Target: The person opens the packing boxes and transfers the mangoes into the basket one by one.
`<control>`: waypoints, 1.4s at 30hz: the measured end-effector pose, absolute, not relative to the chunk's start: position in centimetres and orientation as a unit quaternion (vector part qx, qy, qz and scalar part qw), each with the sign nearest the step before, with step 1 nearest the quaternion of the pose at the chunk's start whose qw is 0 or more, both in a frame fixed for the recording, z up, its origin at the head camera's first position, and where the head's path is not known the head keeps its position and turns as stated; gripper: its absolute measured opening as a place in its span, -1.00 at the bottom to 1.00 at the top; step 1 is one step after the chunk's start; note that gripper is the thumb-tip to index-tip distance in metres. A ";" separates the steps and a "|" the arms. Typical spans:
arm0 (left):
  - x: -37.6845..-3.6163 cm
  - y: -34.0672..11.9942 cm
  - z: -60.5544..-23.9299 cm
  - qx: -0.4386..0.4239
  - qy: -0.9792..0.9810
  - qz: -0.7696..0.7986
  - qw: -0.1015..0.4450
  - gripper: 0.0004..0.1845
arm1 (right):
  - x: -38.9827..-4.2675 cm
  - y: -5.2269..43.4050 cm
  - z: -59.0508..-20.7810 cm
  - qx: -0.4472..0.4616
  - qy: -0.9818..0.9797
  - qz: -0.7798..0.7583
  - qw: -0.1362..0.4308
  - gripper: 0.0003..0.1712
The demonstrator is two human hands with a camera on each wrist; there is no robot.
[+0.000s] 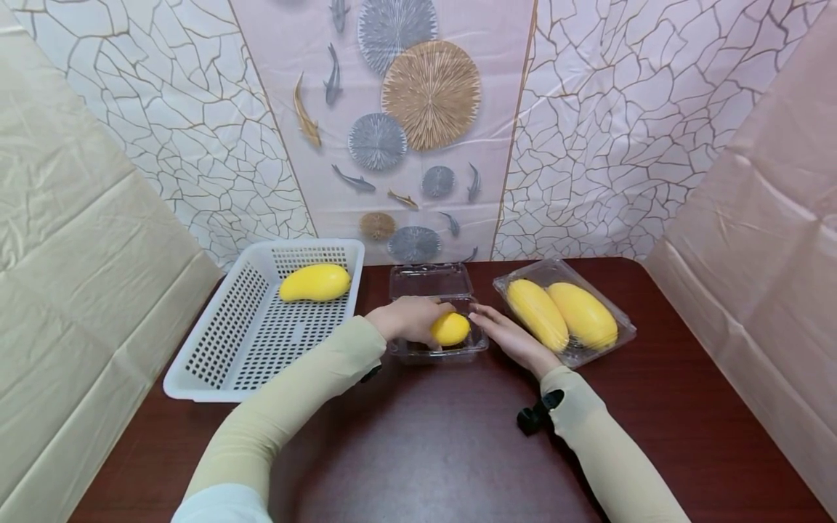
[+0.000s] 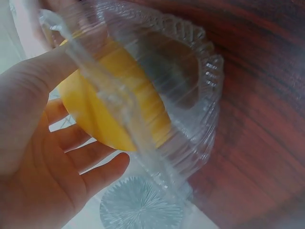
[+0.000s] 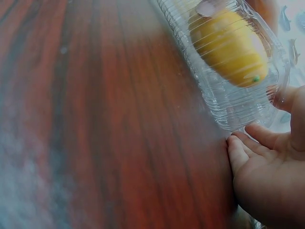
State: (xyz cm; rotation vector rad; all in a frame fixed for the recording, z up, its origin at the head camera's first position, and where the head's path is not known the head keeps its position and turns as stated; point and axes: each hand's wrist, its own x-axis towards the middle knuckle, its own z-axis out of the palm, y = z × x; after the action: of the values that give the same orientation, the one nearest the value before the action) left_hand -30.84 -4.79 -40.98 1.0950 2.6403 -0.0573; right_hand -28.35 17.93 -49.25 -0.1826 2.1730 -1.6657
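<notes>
A yellow mango (image 1: 450, 329) sits inside an open clear plastic clamshell box (image 1: 480, 347) at the back middle of the table. My left hand (image 1: 413, 319) reaches in from the left and grips it, thumb on one side and fingers on the other. In the left wrist view the mango (image 2: 114, 100) shows partly through the plastic wall. At the box's right end my right hand (image 1: 513, 340) rests its fingertips against the side, fingers mostly straight. The right wrist view shows the mango's tip (image 3: 233, 47) through the clear wall, with the thumb (image 3: 285, 98) near the rim.
On the left stands a white plastic basket (image 1: 261, 356) with one yellow mango (image 1: 316, 282) in it. To the right, a closed clear box (image 1: 564, 267) holds two mangoes (image 1: 582, 314), close beside my right hand. The clamshell's lid (image 1: 431, 280) stands raised at the back, near the patterned wall.
</notes>
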 end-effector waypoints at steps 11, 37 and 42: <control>-31.7 -5.0 -38.3 0.379 0.917 -0.010 0.125 -0.11 | -28.4 17.9 -49.2 -0.064 0.774 -0.597 0.200 -0.06; -33.7 -11.6 -31.4 0.323 0.944 0.011 0.057 -0.07 | -28.3 17.6 -49.4 -0.074 0.776 -0.597 0.189 -0.17; -33.8 -14.4 -30.2 0.305 0.950 0.029 0.064 -0.07 | -28.3 17.6 -49.4 -0.069 0.777 -0.597 0.185 -0.20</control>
State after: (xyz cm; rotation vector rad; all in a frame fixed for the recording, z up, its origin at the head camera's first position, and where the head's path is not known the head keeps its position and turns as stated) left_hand -33.82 -14.41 -30.23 0.9203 2.8673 0.0881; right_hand -28.34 17.65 -49.44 -0.1941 2.1906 -1.6826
